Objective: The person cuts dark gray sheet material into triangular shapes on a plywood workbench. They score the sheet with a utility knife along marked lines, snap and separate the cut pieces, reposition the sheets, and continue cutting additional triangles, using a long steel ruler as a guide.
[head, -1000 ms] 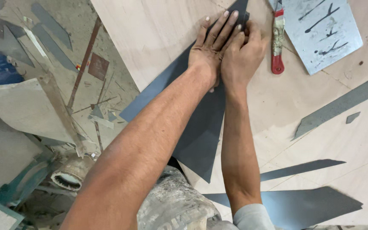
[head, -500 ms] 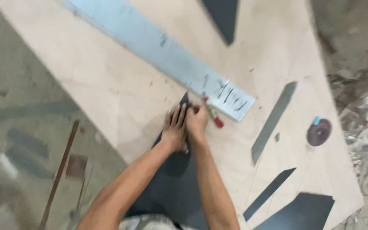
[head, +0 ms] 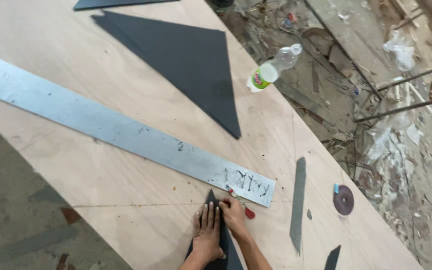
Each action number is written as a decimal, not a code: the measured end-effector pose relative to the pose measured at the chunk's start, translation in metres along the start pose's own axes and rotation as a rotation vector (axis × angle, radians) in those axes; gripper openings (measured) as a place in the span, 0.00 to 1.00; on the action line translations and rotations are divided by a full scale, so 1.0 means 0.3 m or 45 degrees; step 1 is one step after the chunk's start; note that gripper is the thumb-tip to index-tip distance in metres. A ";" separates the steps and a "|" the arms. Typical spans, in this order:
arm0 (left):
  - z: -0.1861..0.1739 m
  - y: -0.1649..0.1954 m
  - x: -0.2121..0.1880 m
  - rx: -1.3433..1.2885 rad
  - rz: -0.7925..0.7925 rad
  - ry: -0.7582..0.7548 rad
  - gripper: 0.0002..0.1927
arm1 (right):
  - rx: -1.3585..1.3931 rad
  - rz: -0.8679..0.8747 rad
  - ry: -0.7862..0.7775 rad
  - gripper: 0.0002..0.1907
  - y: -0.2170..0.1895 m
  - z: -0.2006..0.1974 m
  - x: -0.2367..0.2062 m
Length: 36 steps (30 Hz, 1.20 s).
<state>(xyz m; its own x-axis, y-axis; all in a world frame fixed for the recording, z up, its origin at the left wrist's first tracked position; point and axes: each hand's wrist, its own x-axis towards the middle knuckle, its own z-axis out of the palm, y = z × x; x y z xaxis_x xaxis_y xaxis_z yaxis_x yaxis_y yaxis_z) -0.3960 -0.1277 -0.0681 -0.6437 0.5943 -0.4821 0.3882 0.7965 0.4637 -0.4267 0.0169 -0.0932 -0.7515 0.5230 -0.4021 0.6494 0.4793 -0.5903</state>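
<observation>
- Left hand (head: pixel 207 235): lies palm down on the narrow dark sheet piece (head: pixel 226 246). The fingers (head: pixel 205 212) are straight and slightly apart, pressing flat rather than gripping.
- Right hand (head: pixel 233 216): rests against the left, on the right edge of the same piece near its pointed tip. Its fingers look bent over that edge. I cannot tell whether they are closed on anything.
- Change: over the last second the view has pulled back and swung up the tabletop (head: pixel 101 220). Both hands remain side by side on the piece, in the same place. In my judgement the piece is still being held down, not lifted or moved.
- Dark sheet piece: sits at the near edge of the tabletop, with its tip pointing at the straightedge and just short of it.
- Red-handled tool (head: pixel 246 210): lies just beside the right hand, between that hand and the straightedge. Contact cannot be confirmed.
- Metal straightedge (head: pixel 126 132): runs diagonally from the left edge of the tabletop, and its marked end is just above the hands.
- Grey strip (head: pixel 298 202), small round disc (head: pixel 343 200) and dark scrap (head: pixel 332 257): lie to the right, towards the right edge.
- Large dark triangle (head: pixel 191 65): lies at the far side, well apart from the hands.
- Plastic bottle (head: pixel 273 67): lies at the right edge of the tabletop, over the rubble-strewn floor (head: pixel 401 125).
</observation>
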 end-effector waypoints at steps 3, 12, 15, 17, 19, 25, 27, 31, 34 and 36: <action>0.004 -0.005 0.014 0.037 -0.019 -0.032 0.82 | -0.052 -0.040 -0.142 0.16 0.008 -0.019 0.017; -0.002 -0.002 0.006 0.096 -0.037 -0.127 0.81 | -0.200 -0.234 0.178 0.10 0.004 0.061 -0.034; 0.013 0.000 0.012 0.126 -0.025 -0.133 0.81 | -0.157 -0.220 0.268 0.08 0.012 0.092 -0.051; 0.034 -0.003 0.015 0.154 -0.011 -0.127 0.80 | -0.170 -0.226 0.336 0.07 0.010 0.107 -0.064; 0.060 -0.009 0.017 0.180 -0.010 -0.120 0.77 | -0.165 -0.222 0.383 0.06 -0.002 0.120 -0.080; 0.123 -0.015 0.018 0.376 -0.017 0.199 0.56 | -0.143 -0.210 0.501 0.04 -0.075 0.141 -0.132; 0.130 -0.013 0.018 0.474 -0.040 0.235 0.52 | -0.168 -0.271 0.557 0.05 -0.093 0.149 -0.140; 0.134 -0.016 0.011 0.650 -0.072 0.258 0.47 | -0.151 -0.287 0.585 0.08 -0.089 0.162 -0.159; 0.135 -0.024 -0.003 0.504 -0.027 0.111 0.47 | -0.117 -0.338 0.565 0.13 -0.062 0.164 -0.180; 0.124 -0.019 -0.014 0.378 -0.010 0.147 0.49 | -0.141 -0.366 0.551 0.08 -0.052 0.167 -0.185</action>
<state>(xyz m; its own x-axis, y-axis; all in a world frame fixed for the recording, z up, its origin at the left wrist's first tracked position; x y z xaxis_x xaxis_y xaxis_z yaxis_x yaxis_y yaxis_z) -0.3709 -0.1305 -0.0964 -0.7113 0.5852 -0.3893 0.5476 0.8087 0.2150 -0.4009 -0.0550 -0.0967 -0.7996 0.5915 0.1042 0.4503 0.7053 -0.5476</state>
